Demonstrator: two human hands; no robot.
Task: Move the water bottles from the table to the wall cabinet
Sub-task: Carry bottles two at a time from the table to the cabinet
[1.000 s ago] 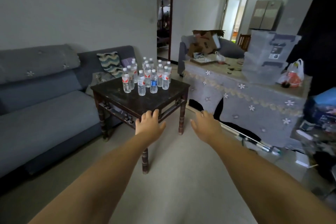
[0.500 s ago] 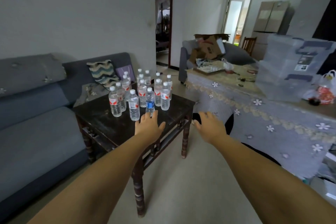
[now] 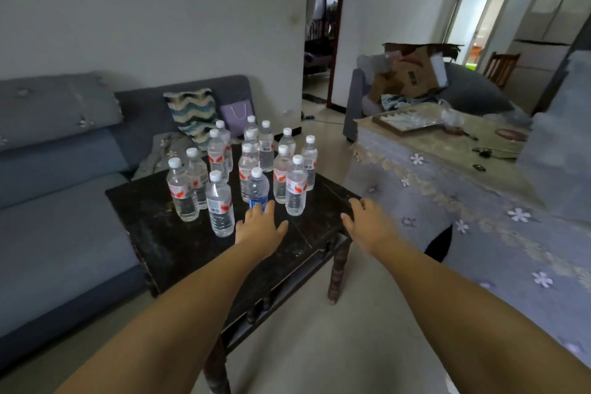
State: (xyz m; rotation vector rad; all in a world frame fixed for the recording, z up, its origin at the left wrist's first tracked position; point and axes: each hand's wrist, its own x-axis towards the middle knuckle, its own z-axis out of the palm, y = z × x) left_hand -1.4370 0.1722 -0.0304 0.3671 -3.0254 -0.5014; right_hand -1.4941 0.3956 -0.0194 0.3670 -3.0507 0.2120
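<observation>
Several clear water bottles with white caps stand upright in a cluster on a dark wooden table (image 3: pixel 166 233). Most carry red-and-white labels, such as the near one (image 3: pixel 220 204); a single bottle has a blue label (image 3: pixel 257 190). My left hand (image 3: pixel 259 229) is stretched out over the table, open, its fingertips just short of the blue-label bottle. My right hand (image 3: pixel 366 223) is open too, hovering over the table's right edge, below and right of another bottle (image 3: pixel 295 186). Neither hand holds anything. No wall cabinet is in view.
A grey sofa (image 3: pixel 57 189) runs along the left wall behind the table. To the right stands a long table under a flowered cloth (image 3: pixel 454 189) with clutter and a cardboard box (image 3: pixel 412 73) behind it. Bare floor lies between the two tables.
The view has closed in on the dark table and its bottles. Both hands have reached forward, from short of the table to over its top, the left now near the blue-label bottle.
</observation>
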